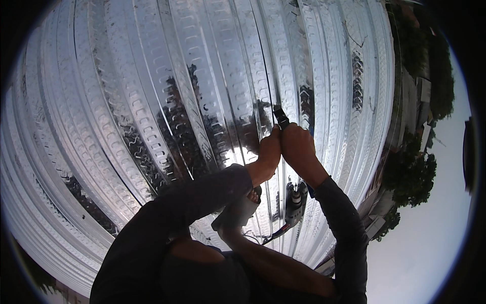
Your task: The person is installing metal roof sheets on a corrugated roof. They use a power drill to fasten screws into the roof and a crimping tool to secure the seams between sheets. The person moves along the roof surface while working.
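Observation:
My right hand (pixel 299 148) is closed around a small black hand tool (pixel 280 117), whose head points away from me, low over the ribbed metal sheets. Its exact kind is hard to make out. Close beside it, my left hand (pixel 270 153) is also closed, fingertips pinched near the tool's lower end; what they hold is hidden. A thin dark line (pixel 264 61) runs from the far edge of view to the tool's head; I cannot tell whether it is a seam or a cord. Below my right hand lies a power drill (pixel 294 205) with its chuck pointing away.
Shiny ribbed metal sheets (pixel 136 66) spread under me, with raised seams and embossed marks. A dark cable (pixel 276 235) trails from the drill toward my bent leg (pixel 238 215). Past the sheets' right edge are trees (pixel 412 172), rooftops (pixel 422 96) and sky.

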Available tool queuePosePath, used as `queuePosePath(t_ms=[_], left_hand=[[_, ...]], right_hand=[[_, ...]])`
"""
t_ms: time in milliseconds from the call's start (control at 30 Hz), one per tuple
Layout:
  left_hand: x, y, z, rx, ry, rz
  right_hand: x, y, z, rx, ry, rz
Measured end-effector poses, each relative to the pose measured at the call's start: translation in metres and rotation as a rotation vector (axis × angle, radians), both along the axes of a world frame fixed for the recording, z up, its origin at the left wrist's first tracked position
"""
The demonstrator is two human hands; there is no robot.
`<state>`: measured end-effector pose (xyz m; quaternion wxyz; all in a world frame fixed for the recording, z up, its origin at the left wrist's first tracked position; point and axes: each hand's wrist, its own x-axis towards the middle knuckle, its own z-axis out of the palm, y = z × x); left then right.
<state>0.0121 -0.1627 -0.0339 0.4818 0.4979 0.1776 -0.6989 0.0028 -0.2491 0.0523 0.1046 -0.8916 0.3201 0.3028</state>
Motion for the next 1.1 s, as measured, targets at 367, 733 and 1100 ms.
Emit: queuePosePath(t_ms=[367, 733, 1100], left_hand=[[-0.05, 0.015, -0.025, -0.302, 0.446, 0.452], [-0.096, 0.028, -0.039, -0.35, 0.358, 0.47], [-0.073, 0.036, -0.024, -0.429, 0.407, 0.49]], right_hand=[[0.022, 0.004, -0.017, 0.037, -0.068, -0.206], [0.003, 0.043, 0.021, -0.085, 0.061, -0.305], [-0.055, 0.069, -0.026, -0.223, -0.283, -0.421]])
